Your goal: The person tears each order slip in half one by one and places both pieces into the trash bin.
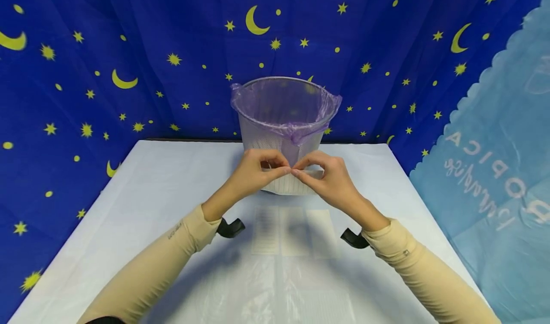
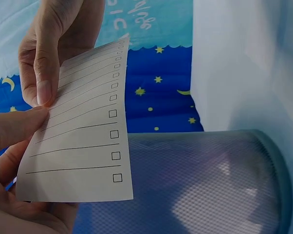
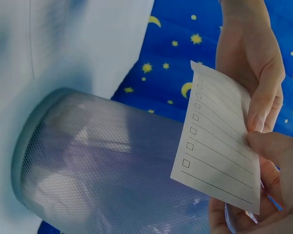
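Note:
A lined checklist sheet [image 2: 88, 131] with a column of small square boxes hangs between both hands, its face slightly curved. My left hand [image 1: 253, 172] pinches the sheet's upper edge between thumb and fingers. Beside it my right hand [image 1: 333, 177] pinches the same edge, and the fingertips of the two hands meet near its middle. In the right wrist view the checklist sheet [image 3: 217, 141] appears whole, with no tear showing. Just behind the hands stands a mesh wastebasket [image 1: 262, 138], lined with a thin purple bag [image 1: 296, 132] folded over its rim.
Three pale paper slips lie side by side on the white table [image 1: 185, 171]: a lined left slip [image 1: 265, 231], a middle slip [image 1: 292, 226] and a right slip [image 1: 323, 233]. Blue star-and-moon cloth [image 1: 193, 37] hangs behind; light-blue cloth [image 1: 507, 138] borders the right.

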Demonstrator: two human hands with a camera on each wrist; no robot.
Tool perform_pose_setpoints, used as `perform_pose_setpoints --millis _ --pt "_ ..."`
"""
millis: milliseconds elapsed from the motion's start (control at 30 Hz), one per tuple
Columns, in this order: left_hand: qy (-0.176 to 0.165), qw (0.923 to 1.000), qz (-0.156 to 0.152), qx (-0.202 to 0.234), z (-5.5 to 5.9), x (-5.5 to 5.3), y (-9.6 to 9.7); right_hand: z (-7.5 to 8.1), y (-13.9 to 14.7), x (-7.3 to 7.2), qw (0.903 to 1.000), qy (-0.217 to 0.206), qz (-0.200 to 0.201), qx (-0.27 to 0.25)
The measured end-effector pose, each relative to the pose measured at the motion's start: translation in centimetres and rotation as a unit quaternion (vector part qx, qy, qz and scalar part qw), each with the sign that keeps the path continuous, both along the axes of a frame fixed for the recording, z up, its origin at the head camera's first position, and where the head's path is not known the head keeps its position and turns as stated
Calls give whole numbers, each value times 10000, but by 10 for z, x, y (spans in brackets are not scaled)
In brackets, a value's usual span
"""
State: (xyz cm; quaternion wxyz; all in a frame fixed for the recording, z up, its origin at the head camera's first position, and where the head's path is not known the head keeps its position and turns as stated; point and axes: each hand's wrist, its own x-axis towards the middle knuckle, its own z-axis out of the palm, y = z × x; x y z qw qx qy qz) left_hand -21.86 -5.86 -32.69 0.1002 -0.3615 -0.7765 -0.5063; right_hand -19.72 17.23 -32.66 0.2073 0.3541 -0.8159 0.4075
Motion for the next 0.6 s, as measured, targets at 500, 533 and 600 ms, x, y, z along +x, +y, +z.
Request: perform_pose_setpoints --millis 500,533,600 --pt "176 9998 -18 103 36 -4 5 37 4 -3 9994 321 -89 -5" --pt "194 9998 -4 90 39 -4 4 41 4 -4 9994 321 -92 -11" --pt "224 9997 19 75 45 -5 4 47 3 -5 9994 335 -109 -8"
